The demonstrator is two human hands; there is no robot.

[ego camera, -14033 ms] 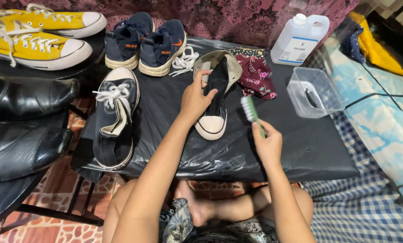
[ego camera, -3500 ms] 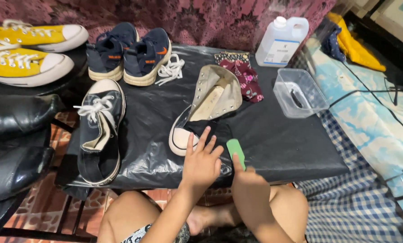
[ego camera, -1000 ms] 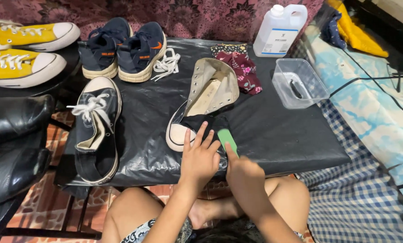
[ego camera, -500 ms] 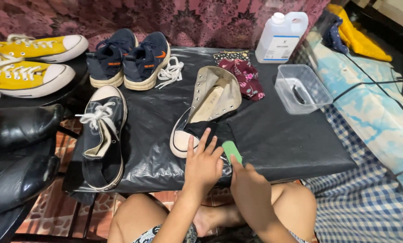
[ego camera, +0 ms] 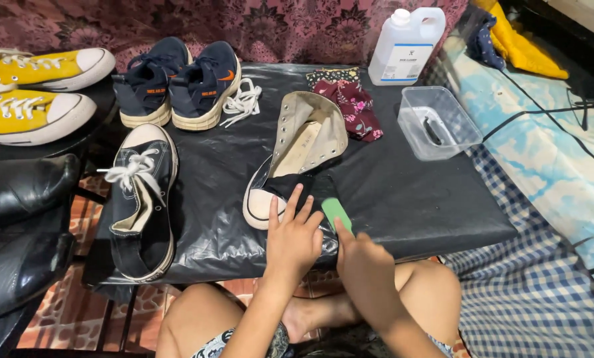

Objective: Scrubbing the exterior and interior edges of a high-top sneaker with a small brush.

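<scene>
Fingers of the left hand (ego camera: pixel 294 235) spread apart, lying flat on the dark canvas side of the unlaced high-top sneaker (ego camera: pixel 297 156) near its white rubber toe cap. Fingers of the right hand (ego camera: pixel 366 262) closed around the green brush (ego camera: pixel 337 213), a flat oblong of smooth plastic tilted toward the sneaker, its bristles not visible. The sneaker lies on its side at the middle of the counter (ego camera: pixel 403 199), tongue folded open to show a pale beige lining and a row of metal eyelets. The counter is covered in glossy, wrinkled black plastic sheet. To the left, a laced dark sneaker (ego camera: pixel 141 199); behind, a navy pair (ego camera: pixel 178 83) and loose white laces (ego camera: pixel 240 103). To the right, a maroon floral cloth (ego camera: pixel 353 106), a clear rectangular plastic tub (ego camera: pixel 436 122) and a white jug (ego camera: pixel 406 46).
</scene>
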